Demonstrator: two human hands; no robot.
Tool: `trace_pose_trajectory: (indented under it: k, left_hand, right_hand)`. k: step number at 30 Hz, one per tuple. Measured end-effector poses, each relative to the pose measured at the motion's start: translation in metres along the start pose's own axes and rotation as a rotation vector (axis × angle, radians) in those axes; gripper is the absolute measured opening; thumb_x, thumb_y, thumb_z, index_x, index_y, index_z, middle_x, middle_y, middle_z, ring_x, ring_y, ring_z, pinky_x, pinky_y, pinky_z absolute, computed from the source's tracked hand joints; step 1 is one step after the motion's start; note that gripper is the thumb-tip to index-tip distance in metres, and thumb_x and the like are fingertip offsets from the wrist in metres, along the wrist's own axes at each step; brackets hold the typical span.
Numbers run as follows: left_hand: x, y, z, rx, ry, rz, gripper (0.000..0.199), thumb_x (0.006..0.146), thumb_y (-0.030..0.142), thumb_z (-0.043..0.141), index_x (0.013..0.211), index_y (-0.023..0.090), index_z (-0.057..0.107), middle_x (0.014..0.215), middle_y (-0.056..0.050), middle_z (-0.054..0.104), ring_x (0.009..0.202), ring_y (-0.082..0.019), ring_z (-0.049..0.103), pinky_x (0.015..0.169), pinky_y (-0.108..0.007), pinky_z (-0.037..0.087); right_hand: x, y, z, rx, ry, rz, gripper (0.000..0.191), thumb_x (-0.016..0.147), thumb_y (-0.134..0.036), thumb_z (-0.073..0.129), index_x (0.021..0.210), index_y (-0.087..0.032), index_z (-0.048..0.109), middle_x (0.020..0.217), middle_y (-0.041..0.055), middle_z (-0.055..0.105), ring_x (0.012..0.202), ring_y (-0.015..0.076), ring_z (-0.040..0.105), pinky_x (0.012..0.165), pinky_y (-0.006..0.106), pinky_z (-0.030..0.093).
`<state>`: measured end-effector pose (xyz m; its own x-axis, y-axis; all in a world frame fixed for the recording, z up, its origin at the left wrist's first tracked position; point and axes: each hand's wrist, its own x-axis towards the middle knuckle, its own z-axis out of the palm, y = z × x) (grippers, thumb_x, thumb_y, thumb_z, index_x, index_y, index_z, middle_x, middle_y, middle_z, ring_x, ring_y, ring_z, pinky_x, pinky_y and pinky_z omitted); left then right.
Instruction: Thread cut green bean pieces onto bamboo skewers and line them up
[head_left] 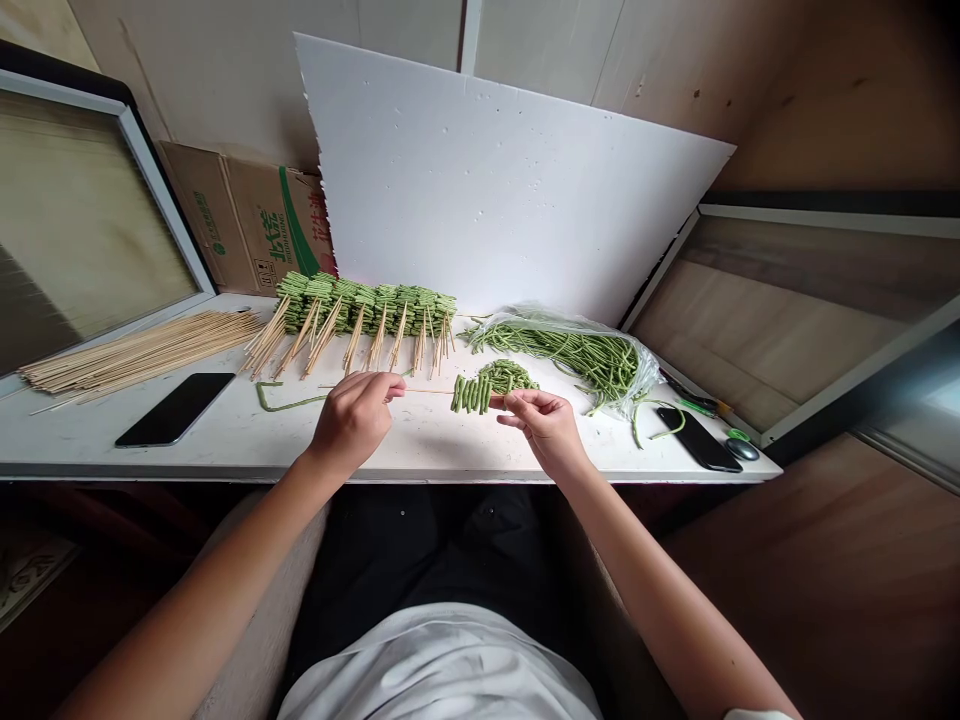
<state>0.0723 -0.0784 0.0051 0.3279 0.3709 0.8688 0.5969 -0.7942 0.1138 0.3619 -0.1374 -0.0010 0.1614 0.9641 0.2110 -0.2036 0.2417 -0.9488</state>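
Note:
A thin wooden skewer (431, 391) runs sideways over the white table, its left part pinched in my closed left hand (354, 415). Several short green bean pieces (471, 395) sit side by side on its right part. Close against the right end of that row, my right hand (541, 420) has thumb and fingers pressed together; what lies between them is hidden. Just behind the row is a small pile of cut green bean pieces (508, 374). One long bean (289, 402) lies bent on the table by my left hand.
Filled bean skewers (367, 305) are stacked at the back, sticks toward me. Bare skewers (150, 345) and a phone (176, 408) lie left. At right are a plastic bag of long beans (585, 350), a dark phone (701, 440) and a mouse (742, 449). A white foam board (495, 180) stands behind.

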Motion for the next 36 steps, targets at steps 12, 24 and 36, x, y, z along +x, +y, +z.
trace_pose_trajectory:
  k: [12, 24, 36]
  left_hand:
    - [0.001, 0.003, 0.003, 0.015, 0.067, 0.125, 0.039, 0.082, -0.011, 0.04, 0.089, 0.016, 0.067, 0.08, -0.004, 0.077, 0.077, -0.019, 0.075, 0.073, -0.03, 0.059]
    - [-0.011, -0.007, 0.02, -0.089, -0.032, -0.06, 0.045, 0.074, -0.012, 0.04, 0.096, 0.019, 0.064, 0.085, -0.001, 0.076, 0.077, -0.018, 0.077, 0.073, -0.028, 0.06]
    - [-0.025, -0.029, 0.041, -0.166, -0.432, -0.351, 0.024, 0.089, 0.001, 0.049, 0.089, 0.021, 0.063, 0.083, -0.004, 0.072, 0.082, -0.022, 0.072, 0.073, -0.03, 0.054]
  right_hand:
    - [-0.001, 0.014, 0.004, 0.03, 0.028, 0.066, 0.032, 0.066, -0.042, 0.1, 0.081, -0.019, 0.084, 0.075, 0.0032, 0.08, 0.074, 0.0192, 0.076, 0.085, 0.04, 0.068]
    - [0.002, 0.012, 0.009, 0.074, 0.041, 0.154, 0.041, 0.058, -0.041, 0.104, 0.085, -0.018, 0.083, 0.082, 0.0053, 0.081, 0.088, 0.024, 0.079, 0.085, 0.04, 0.068]
    - [0.019, 0.007, -0.02, -0.219, 0.087, 0.198, 0.048, 0.077, -0.053, 0.092, 0.104, -0.014, 0.082, 0.103, 0.0174, 0.084, 0.104, 0.0313, 0.081, 0.086, 0.041, 0.07]
